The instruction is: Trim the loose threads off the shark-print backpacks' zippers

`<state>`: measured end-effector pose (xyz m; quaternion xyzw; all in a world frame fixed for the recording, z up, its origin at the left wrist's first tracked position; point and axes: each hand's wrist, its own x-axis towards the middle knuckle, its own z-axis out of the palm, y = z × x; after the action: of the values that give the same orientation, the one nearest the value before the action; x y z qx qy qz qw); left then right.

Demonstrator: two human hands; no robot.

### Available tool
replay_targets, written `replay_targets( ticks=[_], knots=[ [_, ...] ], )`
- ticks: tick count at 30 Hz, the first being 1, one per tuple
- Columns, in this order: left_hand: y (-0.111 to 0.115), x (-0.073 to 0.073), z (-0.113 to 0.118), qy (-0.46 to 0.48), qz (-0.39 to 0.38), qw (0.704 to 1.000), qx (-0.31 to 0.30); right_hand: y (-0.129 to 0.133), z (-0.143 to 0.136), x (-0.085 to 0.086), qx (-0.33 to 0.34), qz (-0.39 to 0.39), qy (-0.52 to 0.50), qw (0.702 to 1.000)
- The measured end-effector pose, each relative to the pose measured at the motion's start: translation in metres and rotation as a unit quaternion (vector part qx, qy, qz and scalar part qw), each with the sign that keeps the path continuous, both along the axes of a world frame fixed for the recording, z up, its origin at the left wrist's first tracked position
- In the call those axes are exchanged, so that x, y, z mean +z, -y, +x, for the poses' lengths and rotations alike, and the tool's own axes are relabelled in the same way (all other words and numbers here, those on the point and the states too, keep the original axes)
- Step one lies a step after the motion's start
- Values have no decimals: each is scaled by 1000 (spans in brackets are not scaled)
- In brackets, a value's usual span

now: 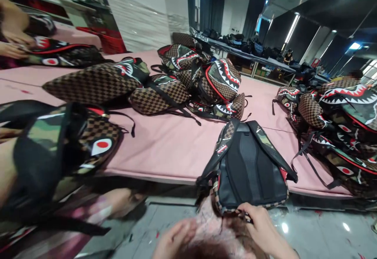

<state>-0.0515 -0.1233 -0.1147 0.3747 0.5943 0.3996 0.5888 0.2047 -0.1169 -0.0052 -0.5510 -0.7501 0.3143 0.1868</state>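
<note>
A backpack [249, 165] lies on the pink table's front edge, its black padded back panel and shoulder straps facing up and its bottom edge toward me. My right hand [260, 223] is closed at that bottom edge, fingers bent over the checkered trim. A small dark piece shows by its fingertips; I cannot make out what it is. Lower and to the left, my left hand [179, 235] is slightly blurred, apart from the bag. Its fingers are stretched out with nothing visible in them.
Checkered shark-face backpacks [206, 78] are piled mid-table [159, 149], with another pile [344, 125] at right. At left, a co-worker's blurred hand [120, 202] is near another backpack [100, 141]. Another person's hands [17, 35] work at far left. Grey floor [165, 216] shows below.
</note>
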Motion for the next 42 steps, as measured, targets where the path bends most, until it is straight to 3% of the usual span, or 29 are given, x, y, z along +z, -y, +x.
replay_targets(
  ticks=[2, 4, 8, 11, 15, 19, 22, 25, 29, 35, 42],
  knots=[
    [-19, 0, -17, 25, -5, 995, 94, 6, 6, -8, -48, -17, -15, 999],
    [-47, 0, -21, 38, 25, 989, 141, 11, 9, -13, -92, -19, -25, 995],
    [-100, -2, -3, 99, 18, 991, 92, 20, 12, -19, -142, -5, -68, 988],
    [-116, 7, 9, 129, 20, 991, 19, 25, 11, -20, -164, 10, -116, 980],
    [-96, 45, 21, 172, 68, 982, -28, 25, 5, -14, -157, 32, -183, 970],
    [-57, 89, 41, 185, 121, 975, 20, 11, -1, -1, -126, 102, -211, 964],
    [-35, 106, 51, 154, 101, 981, 52, -8, -6, 10, -61, 174, -161, 970],
    [-23, 112, 52, 133, 85, 986, 57, -26, -8, 20, 11, 231, -120, 965],
    [-19, 114, 49, 121, 85, 987, 66, -41, -7, 30, 77, 229, -94, 966],
    [-19, 119, 55, 112, 75, 989, 68, -45, -1, 33, 80, 157, -93, 980],
    [-20, 119, 57, 104, 84, 989, 62, -53, 3, 36, 125, 153, -95, 976]
  ],
)
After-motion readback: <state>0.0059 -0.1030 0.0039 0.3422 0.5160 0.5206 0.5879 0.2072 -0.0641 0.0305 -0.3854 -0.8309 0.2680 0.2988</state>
